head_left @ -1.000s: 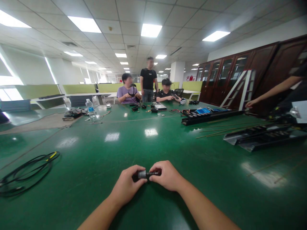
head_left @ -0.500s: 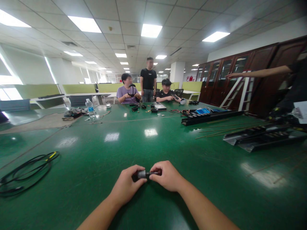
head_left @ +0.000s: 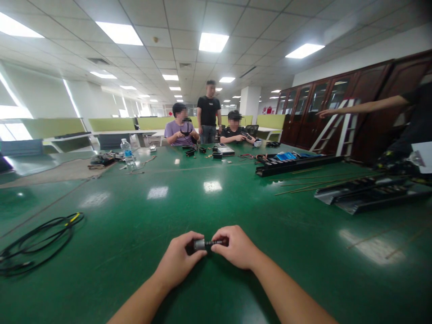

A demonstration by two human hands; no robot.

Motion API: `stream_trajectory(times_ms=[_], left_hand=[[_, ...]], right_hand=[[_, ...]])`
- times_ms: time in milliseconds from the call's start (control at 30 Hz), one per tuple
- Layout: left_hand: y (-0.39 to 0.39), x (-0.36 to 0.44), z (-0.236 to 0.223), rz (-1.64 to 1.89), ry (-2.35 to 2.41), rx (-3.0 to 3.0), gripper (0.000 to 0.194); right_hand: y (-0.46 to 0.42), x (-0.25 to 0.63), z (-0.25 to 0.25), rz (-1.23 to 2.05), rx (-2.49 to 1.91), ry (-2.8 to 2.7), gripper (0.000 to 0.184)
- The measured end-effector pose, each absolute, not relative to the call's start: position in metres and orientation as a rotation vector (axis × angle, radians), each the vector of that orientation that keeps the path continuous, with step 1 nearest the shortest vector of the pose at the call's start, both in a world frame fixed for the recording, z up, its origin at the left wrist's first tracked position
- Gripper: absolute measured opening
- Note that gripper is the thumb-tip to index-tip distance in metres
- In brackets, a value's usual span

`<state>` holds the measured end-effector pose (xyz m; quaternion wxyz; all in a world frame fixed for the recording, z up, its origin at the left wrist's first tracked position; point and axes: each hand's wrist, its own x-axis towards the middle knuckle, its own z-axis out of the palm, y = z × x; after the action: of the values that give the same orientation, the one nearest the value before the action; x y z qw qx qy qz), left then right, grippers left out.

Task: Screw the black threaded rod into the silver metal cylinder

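Note:
Low in the middle of the head view, my left hand (head_left: 184, 256) is closed around a small silver-grey cylinder (head_left: 199, 245) with a dark end toward the palm. Just to its right, my right hand (head_left: 233, 246) pinches a thin dark rod (head_left: 213, 243) with a ridged look, in line with the cylinder. The rod's left tip lies at the cylinder's right face; I cannot tell whether they are joined. Its other end is hidden in the right hand. Both hands are just above the green tabletop (head_left: 189, 202).
A coiled black cable (head_left: 50, 236) lies at left. Black metal channels (head_left: 364, 193) and thin rods (head_left: 303, 185) lie at right. Toward the far edge stand a water bottle (head_left: 127, 150) and small black parts (head_left: 190, 153). Several people are around the table, one arm (head_left: 364, 107) reaching in at right.
My right hand has shifted very slightly right and up, and the dark piece beside the cylinder now looks thinner. My left hand stays in place.

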<state>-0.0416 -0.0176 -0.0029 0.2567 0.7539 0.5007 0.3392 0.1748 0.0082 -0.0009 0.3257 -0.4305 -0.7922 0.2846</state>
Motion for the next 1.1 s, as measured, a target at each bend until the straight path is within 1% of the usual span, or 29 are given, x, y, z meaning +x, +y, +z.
stream_trajectory(times_ms=[1100], left_hand=[[-0.0179, -0.0428, -0.0009, 0.942, 1.362, 2.029, 0.027]], right_hand=[[0.0097, 0.176, -0.0016, 0.754, -1.144, -2.057, 0.012]])
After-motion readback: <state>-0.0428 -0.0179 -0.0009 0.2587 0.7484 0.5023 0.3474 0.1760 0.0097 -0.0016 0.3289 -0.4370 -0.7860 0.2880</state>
